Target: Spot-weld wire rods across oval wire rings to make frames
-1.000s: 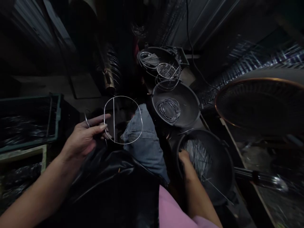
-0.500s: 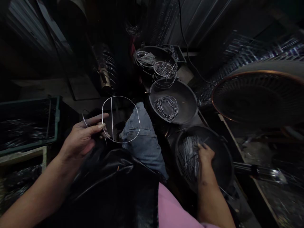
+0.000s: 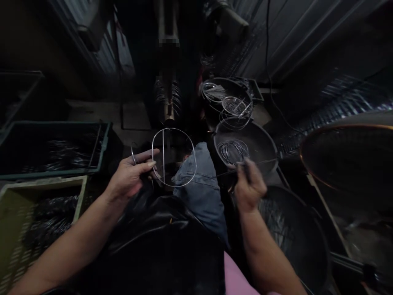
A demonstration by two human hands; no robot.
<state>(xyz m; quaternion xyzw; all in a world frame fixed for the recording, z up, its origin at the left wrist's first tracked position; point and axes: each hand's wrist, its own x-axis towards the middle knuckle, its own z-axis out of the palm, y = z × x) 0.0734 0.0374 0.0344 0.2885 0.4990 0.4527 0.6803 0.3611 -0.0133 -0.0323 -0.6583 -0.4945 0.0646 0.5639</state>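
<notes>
**Right hand [image 3: 250, 186] coming up with a straight wire [image 3: 221, 173]**

Fingers are pinched tight on that wire, and it's lying nearly level, pointing left toward a wire loop [image 3: 173, 128]. The left hand [image 3: 130, 176] is closer to the loop and is clamping its lower left edge. Can't tell if the wire's tip is touching it. Compared with a moment ago, the right hand is lifting clear of the black pan [image 3: 307, 241] and its wire bundle [image 3: 273, 217].

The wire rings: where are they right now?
In the head view, the wire rings lie inside the middle dark metal pan, just beyond the right hand.
</notes>
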